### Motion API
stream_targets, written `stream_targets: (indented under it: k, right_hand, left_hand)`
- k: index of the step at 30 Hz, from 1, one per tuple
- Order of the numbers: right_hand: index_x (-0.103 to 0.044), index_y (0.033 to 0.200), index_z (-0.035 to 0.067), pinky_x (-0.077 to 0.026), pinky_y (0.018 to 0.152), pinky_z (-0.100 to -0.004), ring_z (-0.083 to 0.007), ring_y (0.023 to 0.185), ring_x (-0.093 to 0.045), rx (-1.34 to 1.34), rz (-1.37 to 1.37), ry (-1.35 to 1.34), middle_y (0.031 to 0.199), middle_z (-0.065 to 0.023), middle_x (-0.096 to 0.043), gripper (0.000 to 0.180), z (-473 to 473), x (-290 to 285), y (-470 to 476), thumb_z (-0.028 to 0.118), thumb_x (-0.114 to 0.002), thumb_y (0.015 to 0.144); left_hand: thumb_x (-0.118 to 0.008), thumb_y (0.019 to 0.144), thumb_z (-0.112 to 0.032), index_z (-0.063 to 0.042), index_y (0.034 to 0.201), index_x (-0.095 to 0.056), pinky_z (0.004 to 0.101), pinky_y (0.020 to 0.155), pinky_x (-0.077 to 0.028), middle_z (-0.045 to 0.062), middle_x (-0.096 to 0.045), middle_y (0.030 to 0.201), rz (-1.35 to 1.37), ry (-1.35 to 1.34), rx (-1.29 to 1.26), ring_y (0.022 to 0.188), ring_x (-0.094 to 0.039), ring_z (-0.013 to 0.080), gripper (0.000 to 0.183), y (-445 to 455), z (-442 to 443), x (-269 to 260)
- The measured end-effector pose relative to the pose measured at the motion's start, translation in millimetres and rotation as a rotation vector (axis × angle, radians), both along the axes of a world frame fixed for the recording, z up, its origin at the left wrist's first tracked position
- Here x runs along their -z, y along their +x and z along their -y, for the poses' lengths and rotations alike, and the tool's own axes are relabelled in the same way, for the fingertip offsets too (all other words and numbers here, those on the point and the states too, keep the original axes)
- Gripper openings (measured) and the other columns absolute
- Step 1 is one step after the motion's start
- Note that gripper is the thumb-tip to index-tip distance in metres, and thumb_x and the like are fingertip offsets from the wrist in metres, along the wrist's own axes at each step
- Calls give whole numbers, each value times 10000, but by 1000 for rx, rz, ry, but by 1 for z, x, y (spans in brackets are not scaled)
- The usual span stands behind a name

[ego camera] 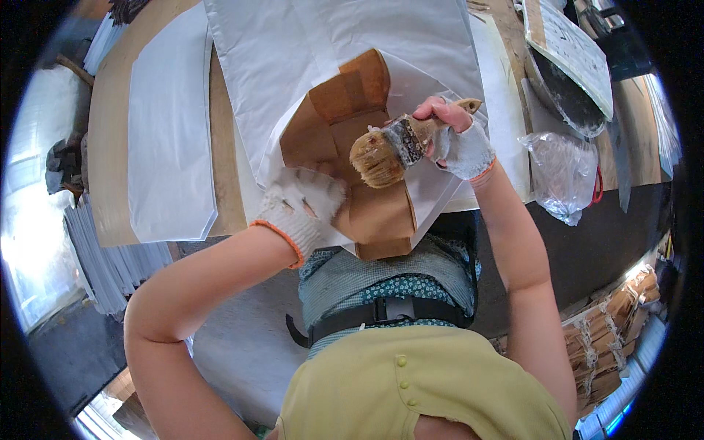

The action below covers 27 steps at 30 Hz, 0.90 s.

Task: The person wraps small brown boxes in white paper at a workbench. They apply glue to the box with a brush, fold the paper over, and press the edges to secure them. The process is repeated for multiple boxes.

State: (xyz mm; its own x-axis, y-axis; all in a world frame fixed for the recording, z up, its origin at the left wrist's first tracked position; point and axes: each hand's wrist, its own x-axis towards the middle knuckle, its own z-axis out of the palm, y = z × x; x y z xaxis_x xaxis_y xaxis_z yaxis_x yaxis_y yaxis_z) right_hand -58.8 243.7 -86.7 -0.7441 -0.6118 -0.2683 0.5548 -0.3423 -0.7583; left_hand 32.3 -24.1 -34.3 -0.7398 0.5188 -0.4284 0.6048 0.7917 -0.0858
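Note:
My right hand [459, 135], in a fingerless white knit glove with an orange cuff, grips the wooden handle of a wide bristle brush [379, 157]. Whitish residue coats the brush's ferrule, and its bristles hang over the brown paper. Below lies a white paper sack [352, 33] whose near end is spread into folded flaps, showing a brown kraft paper lining [363, 132]. At the left side of this opening is my left hand [305, 203], gloved alike. Its fingers are blurred over the brown paper, so their grip is unclear.
Stacked white paper sheets [170, 132] lie left on the wooden table [225, 192]. To the right sit a clear plastic bag [564, 173], a black tub [561, 82] partly covered by a pale board [572, 55], and a metal strip [620, 165] jutting past the table edge. Tied brown bundles [599, 335] stand lower right.

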Motion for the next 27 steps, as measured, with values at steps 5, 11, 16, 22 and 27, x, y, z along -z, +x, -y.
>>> stream_targets:
  k: [5, 11, 16, 22, 27]
  right_hand:
    - [-646, 1134, 81, -534, 676, -259, -143, 857, -631, 154, -295, -115, 1094, -67, -620, 306, -5, 31, -1, 301, -561, 939]
    - [-574, 1210, 60, -518, 835, -336, -180, 877, -625, 467, -471, -3, 1076, -101, -630, 323, 7, 9, 23, 256, -623, 957]
    - [-636, 1077, 110, -497, 796, -399, -271, 933, -629, 234, -1120, 695, 1011, -80, -649, 353, 23, -14, 81, -2, -719, 753]
    - [-671, 1012, 217, -488, 766, -425, -247, 892, -607, -179, -1646, 753, 918, -15, -631, 350, -2, -64, 93, 151, -713, 672]
    - [-670, 989, 206, -468, 722, -361, -207, 820, -593, -442, -1829, 875, 838, -6, -587, 330, 32, -95, 57, 276, -746, 676]
  left_hand:
    - [-625, 834, -235, -134, 1110, -653, 435, 852, -540, 130, -610, 1165, 64, 216, -120, 1106, -607, 291, 295, 7, -17, -8]
    - [-648, 846, -237, -80, 1031, -635, 450, 824, -533, 151, -625, 962, 452, 205, -618, 965, -639, 357, 243, -66, 4, -27]
    - [-726, 780, -209, -71, 1055, -619, 449, 848, -524, 171, -608, 1002, -188, 467, -281, 958, -610, 371, 326, -61, 11, 0]
    - [-669, 841, -235, -82, 1055, -646, 446, 831, -549, 177, -649, 1023, 26, 276, -309, 959, -656, 366, 264, -87, 2, -7]
    - [-648, 870, -293, -44, 1023, -702, 464, 795, -562, 215, -706, 1006, 268, 202, -388, 931, -693, 374, 297, -124, 8, -6]
